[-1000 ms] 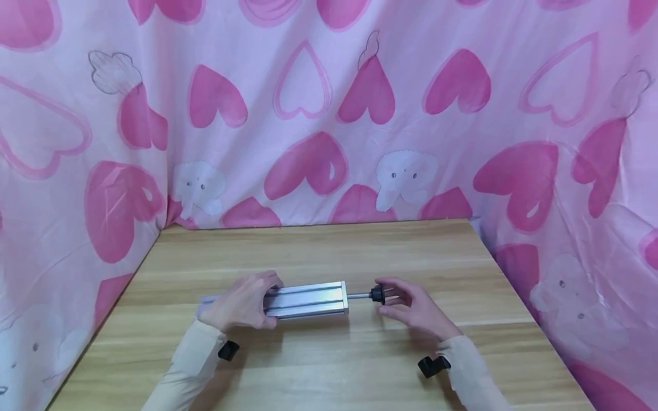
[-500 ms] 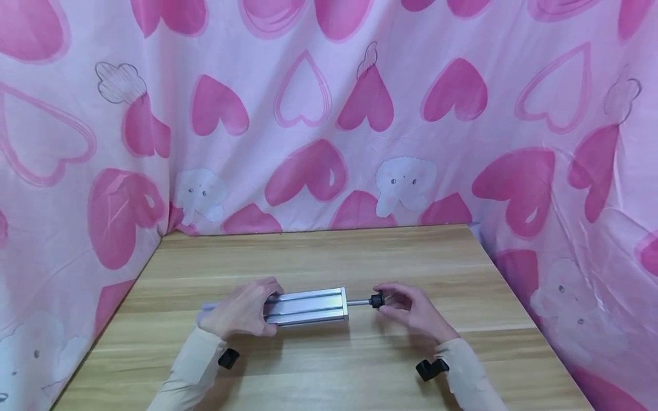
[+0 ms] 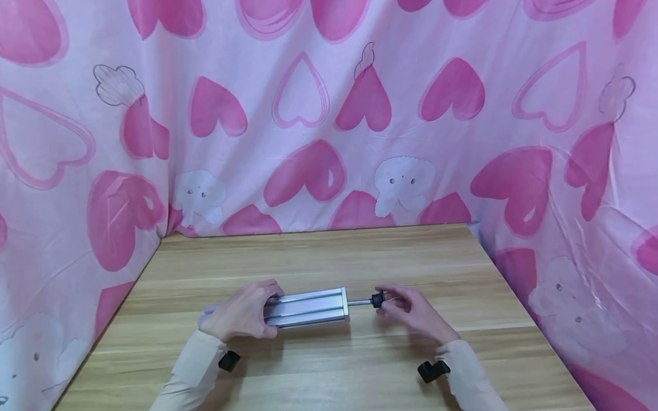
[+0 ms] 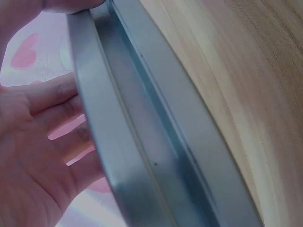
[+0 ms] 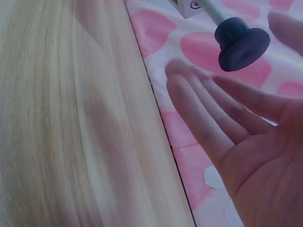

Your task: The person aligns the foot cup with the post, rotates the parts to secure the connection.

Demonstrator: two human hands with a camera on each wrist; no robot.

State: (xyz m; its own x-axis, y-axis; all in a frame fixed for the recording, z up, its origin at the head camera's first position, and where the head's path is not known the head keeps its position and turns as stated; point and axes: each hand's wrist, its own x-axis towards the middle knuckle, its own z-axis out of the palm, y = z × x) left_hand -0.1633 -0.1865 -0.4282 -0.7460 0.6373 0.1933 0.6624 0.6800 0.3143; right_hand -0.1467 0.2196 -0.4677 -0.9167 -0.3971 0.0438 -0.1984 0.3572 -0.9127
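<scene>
My left hand (image 3: 245,311) grips a silver aluminium profile (image 3: 308,307) from above, its thumb on the near side and fingers over the far side. Grooves run along the profile, seen close up in the left wrist view. From its right end sticks a threaded rod with a black levelling foot (image 3: 377,299). In the right wrist view the foot's round black base (image 5: 245,48) faces my right hand (image 5: 255,142), whose fingers are extended, with a gap between them and the foot. The profile's left end is hidden under my left hand.
A wood-grain table (image 3: 319,371) lies beneath both hands. Pink heart-patterned cloth (image 3: 303,171) surrounds its back and sides. Black wrist mounts (image 3: 433,371) sit at both sleeves. Something pale purple (image 3: 208,310) shows just left of my left hand.
The view has tilted slightly, so everything sits a little lower. My right hand's fingers have shifted slightly around the black foot. My left hand keeps its grip on the profile.
</scene>
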